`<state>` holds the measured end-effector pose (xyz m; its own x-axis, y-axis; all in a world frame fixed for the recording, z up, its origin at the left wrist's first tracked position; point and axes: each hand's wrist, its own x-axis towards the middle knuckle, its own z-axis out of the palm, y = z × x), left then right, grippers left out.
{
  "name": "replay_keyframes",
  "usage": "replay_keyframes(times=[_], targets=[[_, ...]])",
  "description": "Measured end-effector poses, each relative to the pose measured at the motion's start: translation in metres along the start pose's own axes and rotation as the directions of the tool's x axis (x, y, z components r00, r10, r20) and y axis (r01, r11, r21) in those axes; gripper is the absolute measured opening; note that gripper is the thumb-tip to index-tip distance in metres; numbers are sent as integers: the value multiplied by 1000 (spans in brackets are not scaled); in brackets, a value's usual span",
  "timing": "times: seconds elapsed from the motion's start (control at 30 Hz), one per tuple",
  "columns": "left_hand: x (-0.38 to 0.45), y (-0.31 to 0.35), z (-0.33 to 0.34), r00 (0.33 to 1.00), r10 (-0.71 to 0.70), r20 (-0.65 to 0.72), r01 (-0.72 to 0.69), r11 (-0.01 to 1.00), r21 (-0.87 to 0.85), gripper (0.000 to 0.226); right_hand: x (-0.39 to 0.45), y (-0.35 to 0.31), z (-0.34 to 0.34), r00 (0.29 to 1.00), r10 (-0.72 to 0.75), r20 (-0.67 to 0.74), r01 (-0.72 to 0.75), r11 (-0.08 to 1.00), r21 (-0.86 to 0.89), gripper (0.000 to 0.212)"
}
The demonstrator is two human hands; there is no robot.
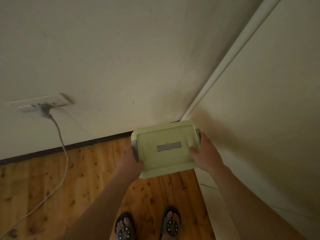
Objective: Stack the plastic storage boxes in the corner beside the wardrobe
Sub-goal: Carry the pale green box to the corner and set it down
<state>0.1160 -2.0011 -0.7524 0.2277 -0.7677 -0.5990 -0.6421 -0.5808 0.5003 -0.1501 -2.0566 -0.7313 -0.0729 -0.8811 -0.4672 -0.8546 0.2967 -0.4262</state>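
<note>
Storage box [166, 149]: pale green plastic, lid on, seen from above. Grey handle strip [169, 146] lies flat across the middle of the lid. Grey latches sit at each short end, the left latch [135, 150] and the right latch [198, 135]. The box is held in the corner where the wall [121, 58] meets the wardrobe [259, 101], its far edge close to both; whether it rests on the floor or on another box cannot be told from this angle.

Left grip [129, 161]: the left hand, fingers curled round the left end of the box at the latch, thumb on the lid edge, holding the box.

Right grip [205, 153]: the right hand, wrapped round the right end of the box just below the right latch, thumb laid on the lid top, holding the box. The wardrobe side stands just beyond this hand.

Floor [86, 179]: knotty wooden boards, below and behind both hands, with a dark skirting strip [69, 147] along the wall.

Wall socket [41, 102]: white plate, well to the left of the left hand, with a plug [44, 110] in it. A white cable [64, 153] hangs from the plug and trails over the floor to the lower left.

Sandals [149, 226]: dark, one on each foot, directly beneath the held box, nearer the person.
</note>
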Motion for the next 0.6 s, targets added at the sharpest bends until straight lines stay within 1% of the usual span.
replay_keyframes(times=[0.13,0.17,0.33,0.37,0.43,0.47,0.6], targets=[[25,-4,13,999,-20,-32,20,1000,-14,53,30,8,13,999,-10,33,10,1000,12,77],[43,-8,31,999,-21,-42,20,999,-27,52,51,21,26,999,-21,37,21,1000,9,78],[76,-14,57,1000,-21,-17,20,998,-53,52,89,33,41,997,8,74,-7,1000,-12,82],[98,-22,76,999,-27,-25,25,998,-49,52,111,45,58,996,1,88,1,1000,-15,82],[106,-24,78,999,-27,-31,25,999,-48,53,120,44,62,996,-6,92,9,1000,-24,82],[122,-31,94,999,-34,-28,33,999,-40,52,135,55,76,996,-8,93,12,999,-38,82],[149,-39,113,999,-43,-19,42,999,-28,52,158,67,96,995,-14,96,21,998,-65,81]])
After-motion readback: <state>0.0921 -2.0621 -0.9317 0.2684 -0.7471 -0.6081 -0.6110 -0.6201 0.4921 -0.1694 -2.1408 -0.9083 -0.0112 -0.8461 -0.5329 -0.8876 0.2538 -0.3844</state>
